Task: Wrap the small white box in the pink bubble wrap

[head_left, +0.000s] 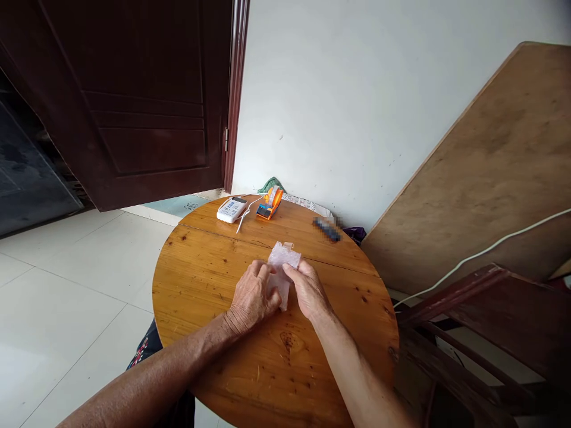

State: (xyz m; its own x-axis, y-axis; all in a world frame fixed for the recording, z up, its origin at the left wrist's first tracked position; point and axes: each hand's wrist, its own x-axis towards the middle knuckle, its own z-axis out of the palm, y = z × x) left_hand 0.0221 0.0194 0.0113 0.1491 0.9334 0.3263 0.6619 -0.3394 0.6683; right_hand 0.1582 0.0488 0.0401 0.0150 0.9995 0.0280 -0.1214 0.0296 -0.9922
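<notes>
A pale pink, translucent piece of bubble wrap (284, 257), folded into a small packet, is between my hands over the middle of the round table. Its far end carries a small clear flap that looks like tape. My right hand (310, 290) grips its right edge, thumb on top and the other fingers mostly hidden beneath. My left hand (255, 296) is closed on its left side with curled fingers, the fingertips partly hidden. Whatever the wrap may contain cannot be made out.
On the wooden table (214, 285), toward the wall, are a white box-like device (231, 210), a white cable (244, 217) and an orange tape dispenser (270, 203). A blurred dark object (327, 229) lies farther right. A wooden board (486, 160) leans at the right.
</notes>
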